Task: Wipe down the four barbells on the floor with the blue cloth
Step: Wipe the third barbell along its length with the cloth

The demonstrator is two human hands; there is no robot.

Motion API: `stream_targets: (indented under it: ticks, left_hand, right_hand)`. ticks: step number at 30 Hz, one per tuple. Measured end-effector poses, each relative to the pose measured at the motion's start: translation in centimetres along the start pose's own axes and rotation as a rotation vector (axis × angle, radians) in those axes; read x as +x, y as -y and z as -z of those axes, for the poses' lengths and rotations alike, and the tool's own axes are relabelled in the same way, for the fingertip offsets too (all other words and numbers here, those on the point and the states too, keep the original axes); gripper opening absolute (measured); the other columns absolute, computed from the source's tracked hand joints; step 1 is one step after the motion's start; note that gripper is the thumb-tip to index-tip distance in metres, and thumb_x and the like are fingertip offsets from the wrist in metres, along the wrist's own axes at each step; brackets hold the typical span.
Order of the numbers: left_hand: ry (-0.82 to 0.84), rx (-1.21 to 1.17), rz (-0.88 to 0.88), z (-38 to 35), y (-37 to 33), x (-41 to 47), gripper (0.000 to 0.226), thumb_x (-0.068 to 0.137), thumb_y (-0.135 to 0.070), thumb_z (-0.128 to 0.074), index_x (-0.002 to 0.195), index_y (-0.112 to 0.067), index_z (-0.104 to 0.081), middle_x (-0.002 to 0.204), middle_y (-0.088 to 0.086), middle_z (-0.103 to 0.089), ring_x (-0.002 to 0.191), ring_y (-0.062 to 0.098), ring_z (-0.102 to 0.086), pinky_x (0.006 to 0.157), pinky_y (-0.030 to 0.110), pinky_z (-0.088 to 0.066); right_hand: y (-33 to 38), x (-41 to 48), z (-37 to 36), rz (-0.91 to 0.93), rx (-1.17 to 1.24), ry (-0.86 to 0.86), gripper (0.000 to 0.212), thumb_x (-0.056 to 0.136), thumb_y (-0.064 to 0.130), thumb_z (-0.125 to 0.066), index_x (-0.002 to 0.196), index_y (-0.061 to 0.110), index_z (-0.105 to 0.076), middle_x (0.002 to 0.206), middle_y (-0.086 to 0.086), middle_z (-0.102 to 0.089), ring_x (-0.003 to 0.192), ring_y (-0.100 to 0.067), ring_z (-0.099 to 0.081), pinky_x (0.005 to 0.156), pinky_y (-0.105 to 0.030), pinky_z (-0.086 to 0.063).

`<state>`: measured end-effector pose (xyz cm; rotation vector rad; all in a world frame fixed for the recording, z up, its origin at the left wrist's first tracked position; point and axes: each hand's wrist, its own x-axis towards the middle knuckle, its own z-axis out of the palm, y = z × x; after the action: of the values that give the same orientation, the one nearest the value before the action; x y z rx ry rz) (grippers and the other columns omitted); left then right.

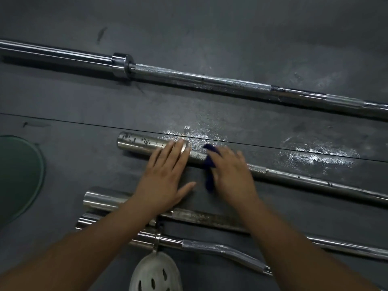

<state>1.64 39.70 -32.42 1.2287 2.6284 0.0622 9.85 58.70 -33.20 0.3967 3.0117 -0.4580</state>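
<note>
Four steel barbells lie on the dark floor. The longest barbell [189,77] crosses the top. A second barbell [144,142] lies in the middle. My left hand [165,177] presses flat on its sleeve collar, fingers straight. My right hand [231,171] holds the blue cloth [210,164] against this bar's knurled shaft just right of the collar. A third, rust-stained barbell [201,217] lies nearer me, partly under my forearms. A curved bar [220,247] is the nearest.
Wet patches [310,150] shine on the floor beyond the middle bar. A green weight plate [19,177] sits at the left edge. A pale perforated shoe [155,274] shows at the bottom. A floor mat seam [84,123] runs across.
</note>
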Motion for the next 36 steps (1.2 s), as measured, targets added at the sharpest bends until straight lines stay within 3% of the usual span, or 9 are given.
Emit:
stream_targets:
  ticks: [5, 7, 11, 14, 18, 21, 28, 31, 36]
  left_hand:
    - [-0.028, 0.005, -0.016, -0.3, 0.1, -0.5, 0.084, 0.093, -0.063, -0.035, 0.159, -0.016, -0.014, 0.166, 0.010, -0.007, 0.152, 0.029, -0.010, 0.120, 0.052, -0.018]
    - [-0.038, -0.044, -0.006, -0.4, 0.0, -0.5, 0.081, 0.093, -0.059, -0.037, 0.158, -0.014, -0.018, 0.166, 0.009, -0.011, 0.152, 0.028, -0.013, 0.120, 0.052, -0.018]
    - [-0.039, -0.082, -0.003, -0.4, 0.4, -0.7, 0.079, 0.092, -0.050, -0.039, 0.157, -0.010, -0.018, 0.166, 0.008, -0.012, 0.152, 0.024, -0.011, 0.120, 0.051, -0.019]
    - [-0.016, -0.070, 0.004, -0.2, 0.4, -0.6, 0.082, 0.091, -0.052, -0.036, 0.158, -0.011, -0.014, 0.167, 0.007, -0.008, 0.153, 0.024, -0.008, 0.121, 0.050, -0.017]
    - [-0.024, -0.089, 0.011, -0.1, 0.4, -0.8, 0.083, 0.090, -0.054, -0.037, 0.158, -0.012, -0.014, 0.166, 0.007, -0.010, 0.153, 0.023, -0.010, 0.122, 0.049, -0.015]
    - [-0.057, -0.116, 0.028, 0.3, 0.2, -0.8, 0.082, 0.087, -0.053, -0.042, 0.155, -0.013, -0.024, 0.161, 0.008, -0.025, 0.147, 0.027, -0.024, 0.120, 0.048, -0.020]
    - [-0.019, -0.119, 0.016, 0.5, -0.3, -0.6, 0.087, 0.081, -0.055, -0.044, 0.154, -0.010, -0.027, 0.158, 0.011, -0.028, 0.142, 0.030, -0.029, 0.118, 0.049, -0.021]
    - [-0.036, -0.130, 0.038, 0.9, -0.3, -1.1, 0.083, 0.083, -0.058, -0.042, 0.152, -0.012, -0.031, 0.155, 0.008, -0.033, 0.140, 0.027, -0.032, 0.117, 0.049, -0.025]
    - [-0.033, -0.137, 0.041, 1.4, -1.0, -1.4, 0.078, 0.082, -0.058, -0.043, 0.146, -0.013, -0.039, 0.147, 0.008, -0.038, 0.134, 0.029, -0.037, 0.113, 0.050, -0.031]
  right_hand:
    - [-0.5, -0.8, 0.0, -0.448, 0.043, -0.177, 0.033, 0.088, 0.030, -0.045, 0.103, 0.014, -0.069, 0.113, -0.013, -0.061, 0.107, -0.036, -0.055, 0.099, -0.049, -0.036]
    - [3.4, 0.9, -0.8, -0.319, 0.044, -0.136, 0.025, 0.083, 0.022, -0.048, 0.094, 0.014, -0.069, 0.101, -0.008, -0.064, 0.098, -0.032, -0.058, 0.095, -0.048, -0.039]
    - [5.8, 2.9, 1.1, -0.086, 0.235, 0.002, 0.047, 0.085, 0.010, -0.049, 0.132, 0.018, -0.054, 0.104, -0.007, -0.067, 0.099, -0.027, -0.058, 0.094, -0.038, -0.038]
    - [0.3, 1.1, 2.3, -0.221, 0.355, 0.134, 0.037, 0.089, 0.014, -0.050, 0.123, 0.026, -0.057, 0.103, -0.004, -0.068, 0.088, -0.023, -0.060, 0.076, -0.033, -0.046]
    - [-6.3, -2.9, 3.0, -0.524, 0.199, -0.162, 0.035, 0.087, 0.026, -0.039, 0.103, 0.014, -0.067, 0.099, -0.011, -0.066, 0.094, -0.033, -0.059, 0.081, -0.039, -0.047]
    - [-2.6, -1.5, 1.9, -0.620, 0.231, -0.169, 0.030, 0.094, 0.025, -0.040, 0.097, 0.008, -0.065, 0.096, -0.015, -0.065, 0.090, -0.034, -0.058, 0.074, -0.040, -0.044]
    - [4.7, 1.0, 2.0, -0.059, 0.214, 0.064, 0.026, 0.090, 0.020, -0.045, 0.108, 0.017, -0.064, 0.102, -0.003, -0.068, 0.094, -0.024, -0.059, 0.083, -0.034, -0.039]
    - [0.3, -2.3, 2.9, -0.219, 0.165, -0.041, 0.034, 0.078, 0.020, -0.047, 0.103, 0.020, -0.070, 0.090, -0.005, -0.072, 0.084, -0.029, -0.063, 0.080, -0.035, -0.044]
    - [-2.4, -3.4, 2.1, -0.537, 0.151, -0.080, 0.020, 0.092, 0.013, -0.049, 0.098, 0.014, -0.068, 0.091, -0.011, -0.071, 0.085, -0.033, -0.061, 0.077, -0.037, -0.041]
